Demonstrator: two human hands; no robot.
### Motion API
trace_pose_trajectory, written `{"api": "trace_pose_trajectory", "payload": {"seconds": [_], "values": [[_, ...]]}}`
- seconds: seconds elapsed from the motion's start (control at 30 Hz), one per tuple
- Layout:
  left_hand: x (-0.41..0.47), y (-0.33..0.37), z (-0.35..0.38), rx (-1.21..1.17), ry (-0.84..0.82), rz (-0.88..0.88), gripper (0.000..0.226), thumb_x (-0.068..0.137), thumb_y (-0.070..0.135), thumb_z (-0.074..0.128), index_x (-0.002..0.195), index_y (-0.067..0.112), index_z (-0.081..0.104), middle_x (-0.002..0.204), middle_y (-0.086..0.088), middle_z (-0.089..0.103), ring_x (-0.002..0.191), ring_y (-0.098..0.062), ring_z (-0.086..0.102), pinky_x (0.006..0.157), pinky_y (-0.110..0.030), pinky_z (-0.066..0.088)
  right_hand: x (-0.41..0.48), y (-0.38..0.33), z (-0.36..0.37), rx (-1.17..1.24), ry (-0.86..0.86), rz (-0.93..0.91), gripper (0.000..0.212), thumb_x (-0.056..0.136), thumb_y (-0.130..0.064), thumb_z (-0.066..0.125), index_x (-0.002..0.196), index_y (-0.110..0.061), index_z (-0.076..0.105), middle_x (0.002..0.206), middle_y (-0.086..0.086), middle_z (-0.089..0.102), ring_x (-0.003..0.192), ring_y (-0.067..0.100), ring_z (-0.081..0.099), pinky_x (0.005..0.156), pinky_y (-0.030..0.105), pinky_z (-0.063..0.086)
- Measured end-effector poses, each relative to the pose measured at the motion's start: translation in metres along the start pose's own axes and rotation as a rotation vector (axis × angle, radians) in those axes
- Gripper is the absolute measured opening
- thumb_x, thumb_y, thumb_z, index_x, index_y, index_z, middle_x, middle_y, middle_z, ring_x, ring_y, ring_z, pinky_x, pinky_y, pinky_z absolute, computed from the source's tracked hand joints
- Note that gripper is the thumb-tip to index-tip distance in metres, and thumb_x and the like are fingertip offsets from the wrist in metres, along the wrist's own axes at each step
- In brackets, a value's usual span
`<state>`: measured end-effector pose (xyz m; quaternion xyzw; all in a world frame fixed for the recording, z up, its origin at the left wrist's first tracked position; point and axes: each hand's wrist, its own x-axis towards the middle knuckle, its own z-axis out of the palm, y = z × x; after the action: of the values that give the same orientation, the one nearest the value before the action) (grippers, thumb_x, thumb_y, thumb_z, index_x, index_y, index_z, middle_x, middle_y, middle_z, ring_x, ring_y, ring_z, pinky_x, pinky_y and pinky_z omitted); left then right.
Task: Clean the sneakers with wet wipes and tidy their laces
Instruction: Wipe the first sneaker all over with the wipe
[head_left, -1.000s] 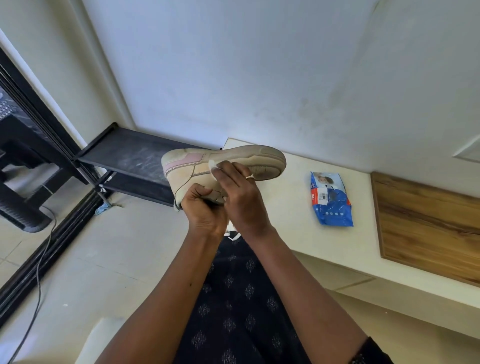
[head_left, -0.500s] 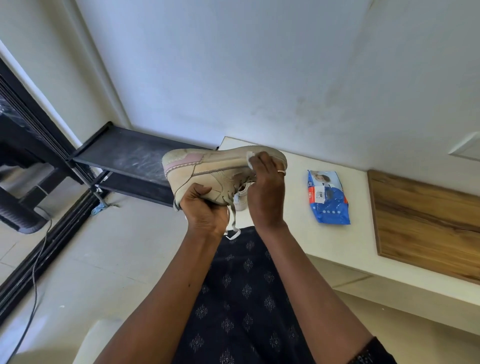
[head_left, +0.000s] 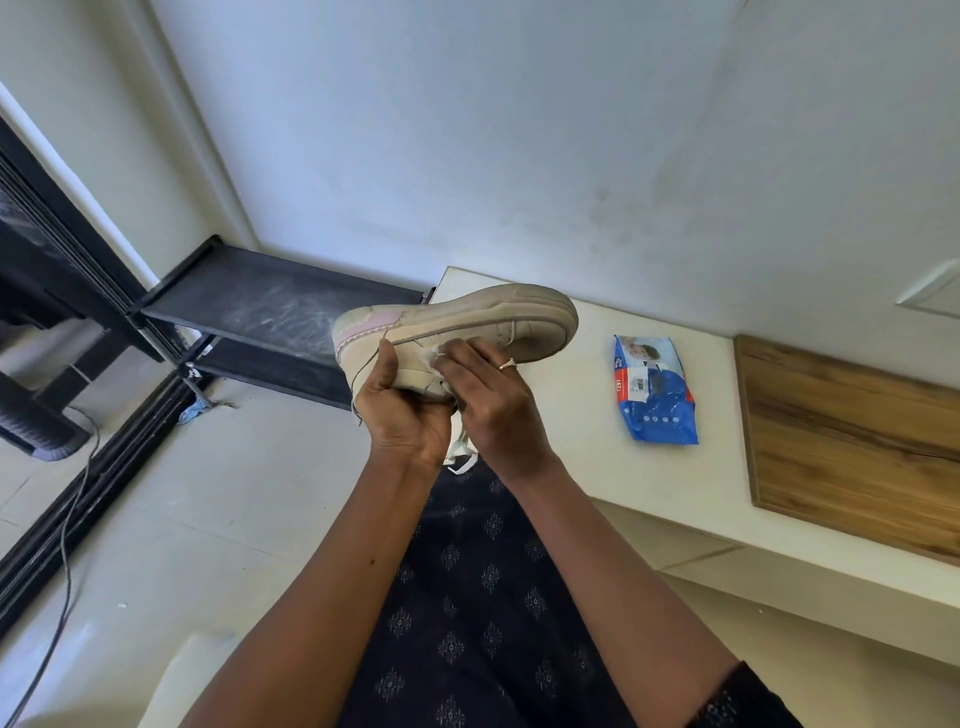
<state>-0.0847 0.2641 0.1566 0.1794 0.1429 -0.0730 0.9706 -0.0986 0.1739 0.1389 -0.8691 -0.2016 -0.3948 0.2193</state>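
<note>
We have the sneaker (head_left: 467, 314) raised sole-up, left of the wipes pack (head_left: 655, 389) that lies on the desk (head_left: 576, 415). Our left hand (head_left: 405, 410) grips it from beneath; our right hand (head_left: 493, 405) pinches a bunched wet wipe (head_left: 434, 355) against its side. A hard rub could twist the sneaker out of that single grip. The laces (head_left: 462, 456), hanging loose left of the pack, might catch and jerk it, and the wipe may slip.
</note>
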Motion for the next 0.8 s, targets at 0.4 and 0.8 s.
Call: {"api": "trace_pose_trajectory", "payload": {"seconds": [0.4,0.8], "values": [[0.004,-0.001,0.004,-0.007,-0.004,0.021,0.041,0.098,0.027,0.039,0.126,0.000,0.052,0.131,-0.020,0.055,0.124,-0.035,0.052,0.108,-0.050,0.037,0.001,0.004,0.002,-0.059,0.076,0.176,0.027,0.083,0.008,0.046,0.100,0.007,0.068,0.100,0.016,0.068,0.094,0.032,0.060,0.086,0.036,0.050],[0.002,-0.001,0.006,0.008,-0.013,0.047,0.042,0.098,0.030,0.039,0.125,0.001,0.052,0.130,-0.021,0.056,0.120,-0.035,0.055,0.104,-0.050,0.041,0.009,0.009,-0.005,-0.150,0.101,0.088,0.031,0.082,0.006,0.045,0.102,0.005,0.068,0.102,0.015,0.068,0.097,0.029,0.059,0.088,0.034,0.049]]}}
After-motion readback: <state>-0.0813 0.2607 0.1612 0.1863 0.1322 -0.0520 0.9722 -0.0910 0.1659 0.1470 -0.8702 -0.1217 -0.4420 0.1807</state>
